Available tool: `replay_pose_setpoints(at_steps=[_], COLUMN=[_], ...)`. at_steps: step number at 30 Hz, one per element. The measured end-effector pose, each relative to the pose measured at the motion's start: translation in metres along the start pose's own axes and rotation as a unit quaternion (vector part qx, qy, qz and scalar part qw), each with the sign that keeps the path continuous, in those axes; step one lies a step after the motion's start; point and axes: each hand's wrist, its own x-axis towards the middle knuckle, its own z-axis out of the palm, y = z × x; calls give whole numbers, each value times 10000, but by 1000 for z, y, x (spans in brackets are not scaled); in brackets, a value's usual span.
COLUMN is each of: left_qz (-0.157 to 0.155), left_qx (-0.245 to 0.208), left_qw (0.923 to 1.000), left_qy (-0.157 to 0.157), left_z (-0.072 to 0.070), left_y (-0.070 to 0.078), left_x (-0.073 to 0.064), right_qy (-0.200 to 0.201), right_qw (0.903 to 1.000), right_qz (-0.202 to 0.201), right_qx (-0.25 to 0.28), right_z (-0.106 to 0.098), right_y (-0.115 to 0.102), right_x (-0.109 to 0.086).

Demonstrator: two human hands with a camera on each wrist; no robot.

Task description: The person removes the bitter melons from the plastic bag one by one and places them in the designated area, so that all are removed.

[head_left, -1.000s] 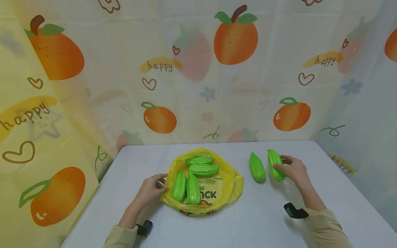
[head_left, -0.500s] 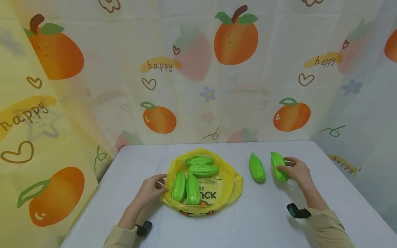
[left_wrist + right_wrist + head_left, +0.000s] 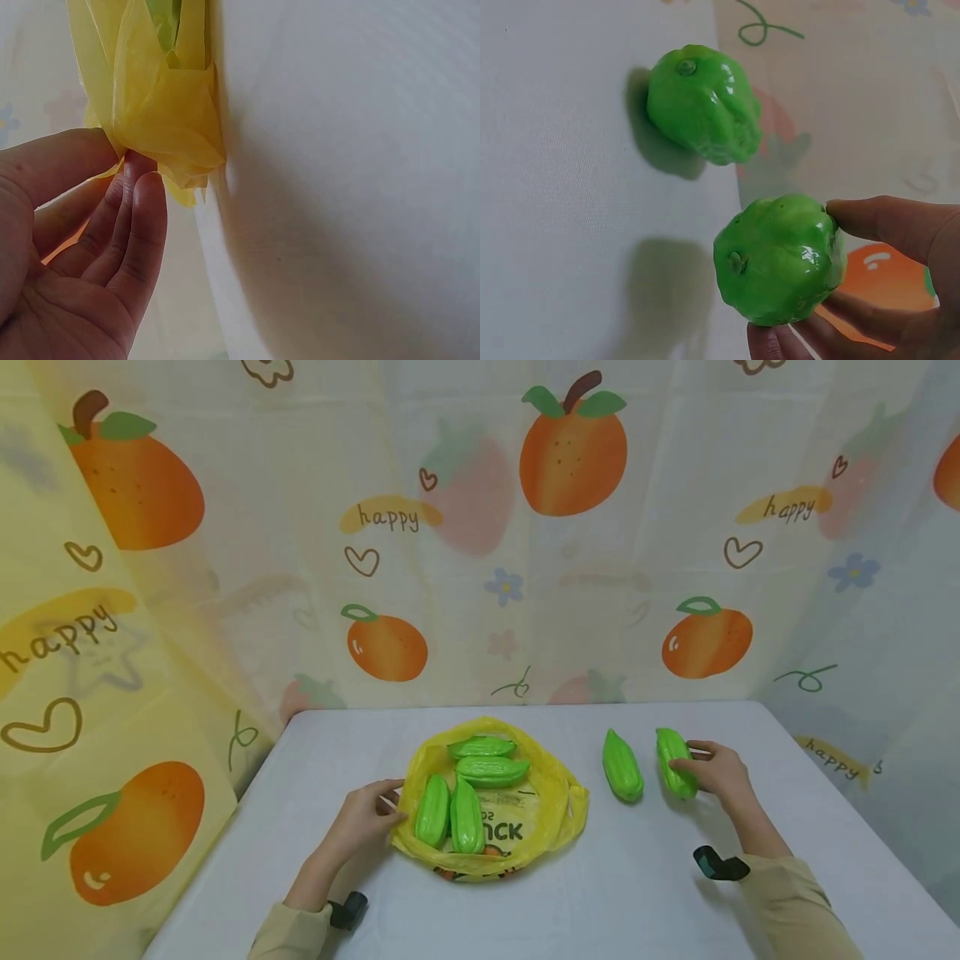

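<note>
My right hand grips a glossy green bitter melon at the table's right side, thumb on one side and fingers on the other. In the right wrist view this bitter melon shows its stem end, and its shadow falls apart from it on the cloth. A second bitter melon lies just left of it. At the centre-left, a yellow plastic bag is spread open with its edge rolled down, several bitter melons inside. My left hand pinches the bag's left edge; the left wrist view shows fingertips on the gathered plastic.
A white cloth covers the table. Behind it hangs a fruit-printed curtain, with more of this cloth on the left and right sides. Dark wrist-worn devices sit at the left cuff and right cuff.
The right hand has shifted a little rightward with the bitter melon, widening the gap to the one lying on the table. My left hand stays at the bag's edge.
</note>
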Motion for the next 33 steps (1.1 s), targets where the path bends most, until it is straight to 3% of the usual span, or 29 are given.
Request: replay_pose_setpoints(at_steps=[33], left_qz=[112], left_qx=[-37], left_qw=[9999], left_qy=[39], left_z=[-3], left_y=[2], left_x=[-1], right_qy=[-351], right_qw=[9981], right_qz=[296], right_qx=[404], right_z=[14], right_y=[1], right_x=[21])
